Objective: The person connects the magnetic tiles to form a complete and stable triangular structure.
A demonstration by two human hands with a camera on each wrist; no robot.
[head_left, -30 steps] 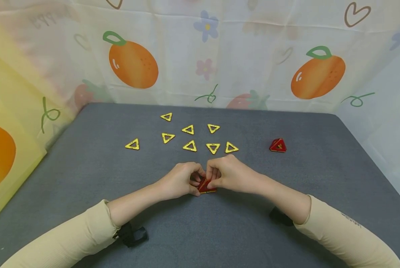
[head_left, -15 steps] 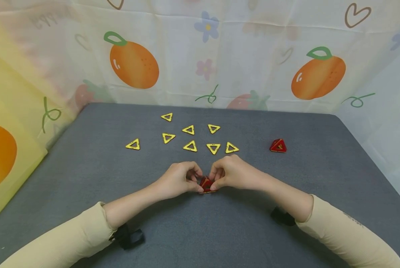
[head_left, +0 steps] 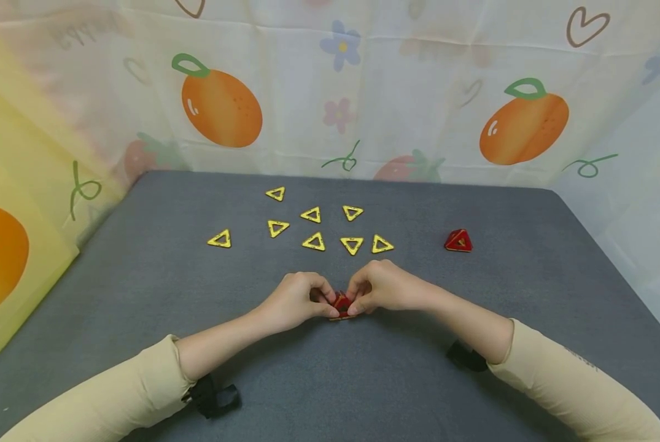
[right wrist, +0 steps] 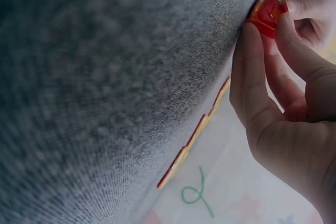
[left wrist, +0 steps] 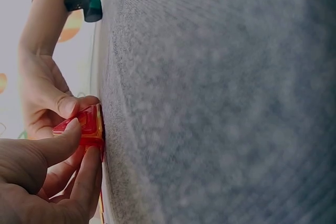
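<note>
Curtain (head_left: 407,92): I see one faint word (head_left: 83,32) at upper left; it looks like "happy", but is too pale for me to be sure.
My right sleeve (head_left: 567,383): small dark marks (head_left: 581,360), like lettering; they are too small for me to read.

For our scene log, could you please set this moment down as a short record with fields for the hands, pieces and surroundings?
Left hand: pinches the red construction
Right hand: pinches it from the opposite side
Yellow triangles: eight, open-centred, lying flat and apart beyond the hands
Red pyramid: standing apart, toward the person's right
Surface: grey table
Backdrop: patterned cloth
</note>
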